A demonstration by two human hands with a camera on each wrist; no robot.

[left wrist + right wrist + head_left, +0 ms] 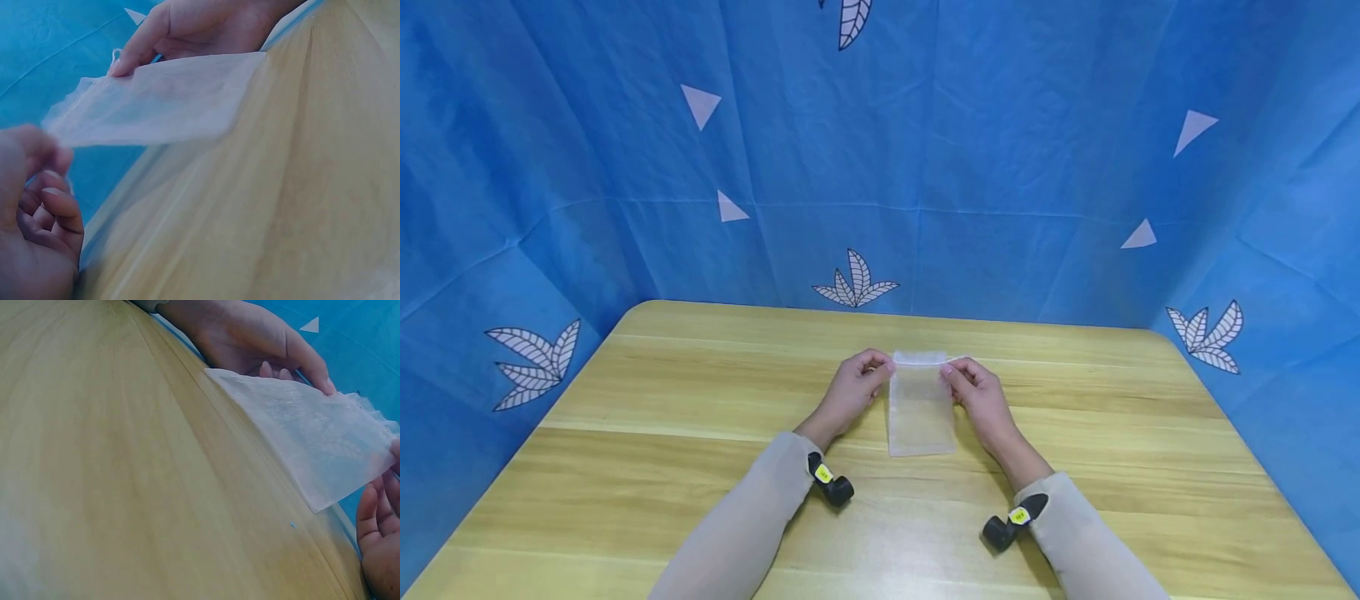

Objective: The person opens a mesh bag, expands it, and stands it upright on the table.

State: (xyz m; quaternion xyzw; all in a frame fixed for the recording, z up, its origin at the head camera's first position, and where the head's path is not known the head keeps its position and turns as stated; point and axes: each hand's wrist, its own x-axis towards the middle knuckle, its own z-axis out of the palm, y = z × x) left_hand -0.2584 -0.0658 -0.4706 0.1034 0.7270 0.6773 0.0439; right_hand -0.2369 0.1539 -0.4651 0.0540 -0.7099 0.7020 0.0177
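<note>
**A:** We've got both hands on a thin white mesh bag (921, 408) near the middle of the wooden table (662, 400). What's the grip like?

**B:** Left hand (852, 387) pinches the bag's top left corner, right hand (978, 393) pinches the top right, fingers curled. From the wrist views we see the bag lifted, its lower end hanging toward the tabletop. Blue cloth (1000, 150) all around.
</note>
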